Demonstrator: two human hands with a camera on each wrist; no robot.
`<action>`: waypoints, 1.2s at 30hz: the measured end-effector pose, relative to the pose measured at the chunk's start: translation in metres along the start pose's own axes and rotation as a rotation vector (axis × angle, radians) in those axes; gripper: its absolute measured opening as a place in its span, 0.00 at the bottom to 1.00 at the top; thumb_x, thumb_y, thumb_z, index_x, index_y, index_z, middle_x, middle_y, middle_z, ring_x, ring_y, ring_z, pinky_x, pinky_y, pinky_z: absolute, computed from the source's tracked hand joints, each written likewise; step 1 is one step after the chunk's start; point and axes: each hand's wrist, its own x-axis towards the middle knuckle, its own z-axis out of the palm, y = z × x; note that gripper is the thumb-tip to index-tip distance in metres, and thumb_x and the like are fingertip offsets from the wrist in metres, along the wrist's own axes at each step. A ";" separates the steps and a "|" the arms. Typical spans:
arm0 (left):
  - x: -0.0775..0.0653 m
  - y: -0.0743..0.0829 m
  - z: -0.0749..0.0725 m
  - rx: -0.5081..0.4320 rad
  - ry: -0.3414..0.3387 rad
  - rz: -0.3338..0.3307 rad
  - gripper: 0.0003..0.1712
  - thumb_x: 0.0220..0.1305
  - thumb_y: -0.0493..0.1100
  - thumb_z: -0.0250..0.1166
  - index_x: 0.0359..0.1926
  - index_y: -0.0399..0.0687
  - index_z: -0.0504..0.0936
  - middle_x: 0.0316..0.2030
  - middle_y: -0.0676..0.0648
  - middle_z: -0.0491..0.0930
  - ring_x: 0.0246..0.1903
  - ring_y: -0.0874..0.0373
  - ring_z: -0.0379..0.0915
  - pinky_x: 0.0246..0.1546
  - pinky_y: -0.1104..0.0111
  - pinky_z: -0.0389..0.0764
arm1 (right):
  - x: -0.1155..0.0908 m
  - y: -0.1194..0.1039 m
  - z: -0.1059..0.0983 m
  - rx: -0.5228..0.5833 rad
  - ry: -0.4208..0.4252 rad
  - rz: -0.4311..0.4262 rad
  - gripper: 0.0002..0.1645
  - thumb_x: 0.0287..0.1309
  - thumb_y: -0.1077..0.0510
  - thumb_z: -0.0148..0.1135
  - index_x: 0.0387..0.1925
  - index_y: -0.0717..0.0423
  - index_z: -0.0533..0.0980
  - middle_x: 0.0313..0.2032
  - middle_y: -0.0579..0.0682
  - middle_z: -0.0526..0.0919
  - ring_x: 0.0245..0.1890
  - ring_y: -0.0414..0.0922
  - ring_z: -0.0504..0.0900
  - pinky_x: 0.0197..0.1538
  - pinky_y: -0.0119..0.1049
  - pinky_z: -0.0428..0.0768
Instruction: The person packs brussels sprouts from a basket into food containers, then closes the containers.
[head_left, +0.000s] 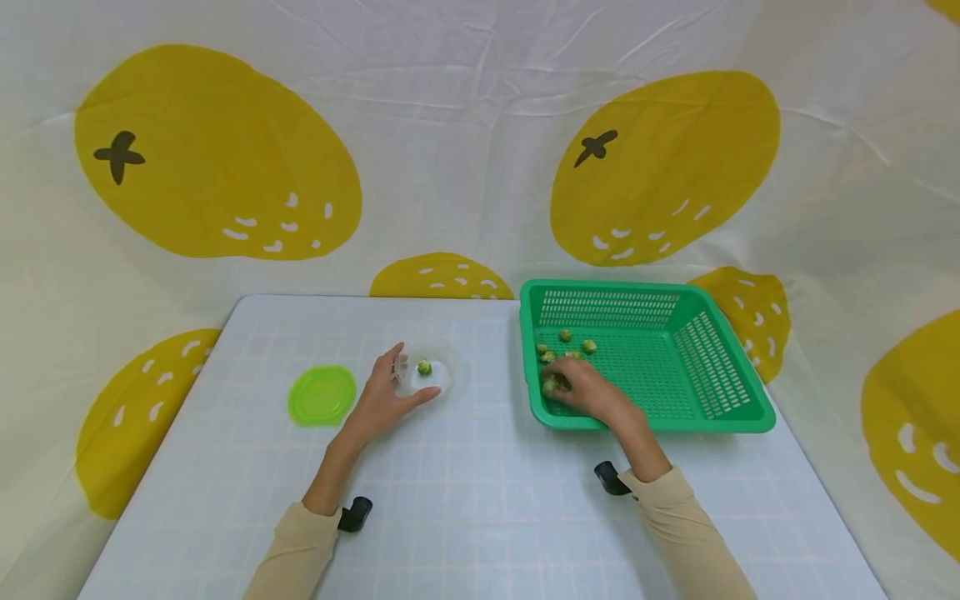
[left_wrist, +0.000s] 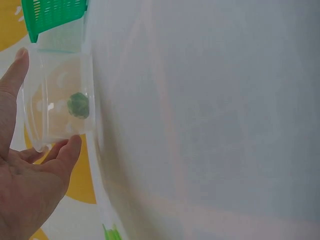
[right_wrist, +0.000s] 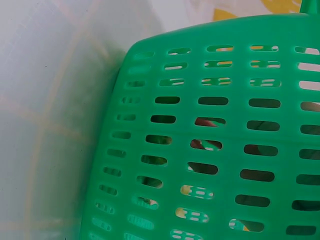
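White table under everything; on its R side the green basket, long axis roughly L–R. R hand is down in the basket's L end, fingers bent; L hand is well apart, wrapped round the clear tub, thumb one side, fingertips the other. Key relation, I'd say: tub lies to the L of R hand, w/ basket's L wall standing btwn. Lime lid lies flat just L of L hand, not touching. Smallest: several sprouts, bunched in basket's L end, i.e. the tub side, so R hand is the nearer one; single sprout inside tub. Hard to make out: R wrist view is mostly slotted basket wall, only scraps showing thru; can't tell if R fingers actually pinch a sprout, or how many sit under them. Tub's see-thru edge is faint vs table in head view.
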 end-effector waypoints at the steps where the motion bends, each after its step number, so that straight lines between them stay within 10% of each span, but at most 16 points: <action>1: 0.000 0.001 0.000 0.001 -0.001 -0.004 0.66 0.57 0.62 0.77 0.82 0.43 0.46 0.77 0.35 0.50 0.75 0.40 0.53 0.72 0.48 0.64 | 0.000 0.000 0.000 0.002 0.002 -0.007 0.17 0.63 0.69 0.68 0.53 0.72 0.81 0.44 0.61 0.85 0.42 0.52 0.80 0.45 0.47 0.82; 36: 0.001 -0.003 0.002 0.002 0.003 -0.010 0.67 0.56 0.63 0.77 0.82 0.45 0.45 0.78 0.35 0.49 0.75 0.40 0.52 0.72 0.47 0.63 | -0.002 0.000 0.000 0.075 0.010 0.016 0.12 0.65 0.69 0.67 0.49 0.69 0.83 0.43 0.61 0.86 0.43 0.53 0.85 0.47 0.48 0.85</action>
